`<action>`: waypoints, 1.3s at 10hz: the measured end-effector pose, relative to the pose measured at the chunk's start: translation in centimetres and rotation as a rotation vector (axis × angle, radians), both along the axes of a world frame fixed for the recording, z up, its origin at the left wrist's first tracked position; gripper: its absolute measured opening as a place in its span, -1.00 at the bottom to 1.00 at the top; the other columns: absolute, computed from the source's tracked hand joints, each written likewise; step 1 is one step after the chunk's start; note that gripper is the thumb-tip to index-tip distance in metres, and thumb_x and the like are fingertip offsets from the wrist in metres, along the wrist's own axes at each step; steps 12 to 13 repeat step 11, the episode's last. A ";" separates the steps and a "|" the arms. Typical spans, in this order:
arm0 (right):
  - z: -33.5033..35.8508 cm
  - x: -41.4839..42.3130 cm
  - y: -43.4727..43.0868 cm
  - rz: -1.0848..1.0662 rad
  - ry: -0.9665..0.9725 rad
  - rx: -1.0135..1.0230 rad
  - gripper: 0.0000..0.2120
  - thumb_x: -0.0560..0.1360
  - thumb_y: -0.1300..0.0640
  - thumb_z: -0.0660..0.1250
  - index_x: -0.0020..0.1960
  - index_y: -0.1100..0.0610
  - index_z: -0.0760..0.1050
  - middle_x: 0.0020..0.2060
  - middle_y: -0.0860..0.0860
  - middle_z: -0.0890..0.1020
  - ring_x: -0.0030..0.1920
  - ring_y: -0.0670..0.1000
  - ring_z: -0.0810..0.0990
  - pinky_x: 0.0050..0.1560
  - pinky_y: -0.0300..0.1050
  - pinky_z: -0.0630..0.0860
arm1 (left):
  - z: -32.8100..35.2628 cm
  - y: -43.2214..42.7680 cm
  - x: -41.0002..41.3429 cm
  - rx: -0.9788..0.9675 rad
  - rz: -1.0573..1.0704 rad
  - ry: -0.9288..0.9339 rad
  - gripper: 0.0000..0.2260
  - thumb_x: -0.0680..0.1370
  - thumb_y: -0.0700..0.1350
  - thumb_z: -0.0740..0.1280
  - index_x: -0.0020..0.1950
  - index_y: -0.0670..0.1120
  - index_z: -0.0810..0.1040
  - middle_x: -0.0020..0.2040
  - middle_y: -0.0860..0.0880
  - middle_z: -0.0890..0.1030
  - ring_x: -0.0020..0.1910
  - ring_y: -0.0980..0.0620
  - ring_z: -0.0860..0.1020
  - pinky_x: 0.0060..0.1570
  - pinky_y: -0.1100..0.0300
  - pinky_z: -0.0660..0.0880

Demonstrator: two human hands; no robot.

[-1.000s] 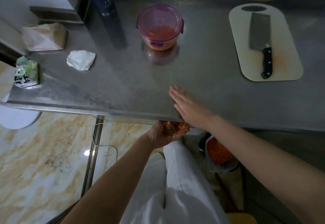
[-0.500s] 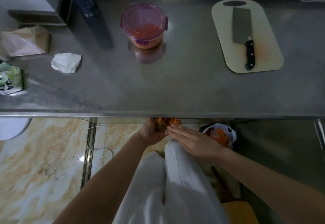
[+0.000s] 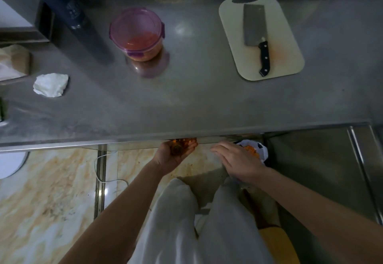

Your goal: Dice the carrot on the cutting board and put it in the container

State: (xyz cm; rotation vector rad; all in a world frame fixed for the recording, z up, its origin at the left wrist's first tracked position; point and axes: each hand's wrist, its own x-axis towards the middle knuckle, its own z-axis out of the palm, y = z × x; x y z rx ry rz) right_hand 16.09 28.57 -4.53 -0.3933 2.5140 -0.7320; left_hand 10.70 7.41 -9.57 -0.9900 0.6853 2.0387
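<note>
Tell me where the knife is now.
In the head view the knife lies flat on the cutting board, at the far right of the counter, right of the lidded container.

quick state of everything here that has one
container: lid on, orange carrot inside
cutting board: orange-stained, no carrot on it
cleaver: lying flat on cutting board
left hand: cupped round carrot scraps
bag: open, orange scraps inside
right hand: fingers relaxed, holding nothing, over bag
tissue: crumpled

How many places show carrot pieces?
3: carrot pieces cupped in the left hand at the counter edge, more in the lidded purple container on it, more in the white bag by the right hand. Others may hide underneath.
</note>
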 end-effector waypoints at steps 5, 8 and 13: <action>-0.9 2.7 20.5 -0.493 0.296 0.190 -0.67 0.57 0.15 0.04 0.01 0.29 0.54 -0.11 0.18 0.57 -0.08 0.20 0.57 -0.02 -0.15 0.38 | 0.9 16.7 2.4 -0.215 -0.328 0.149 -0.68 0.62 -0.25 -0.03 0.08 -0.33 0.49 -0.01 -0.28 0.58 0.01 -0.20 0.55 0.12 0.00 0.48; -1.4 3.8 26.5 -0.511 0.339 0.272 -0.70 0.56 0.20 0.08 -0.08 0.34 0.53 -0.16 0.23 0.56 -0.17 0.24 0.56 -0.13 -0.04 0.42 | -0.7 28.7 5.4 -0.835 -1.081 0.616 -0.78 0.61 -0.12 0.15 -0.20 -0.02 0.49 -0.26 0.03 0.49 -0.21 0.01 0.50 -0.04 0.11 0.49; -1.9 5.8 27.5 -0.401 0.301 0.305 -0.77 0.44 0.30 0.23 0.01 0.35 0.60 -0.06 0.24 0.65 -0.10 0.21 0.66 -0.13 0.00 0.59 | 2.7 32.2 8.1 -1.138 -1.765 1.488 -0.62 0.62 -0.11 0.07 0.43 -0.17 0.26 0.40 -0.16 0.33 0.38 -0.14 0.29 0.34 -0.02 0.17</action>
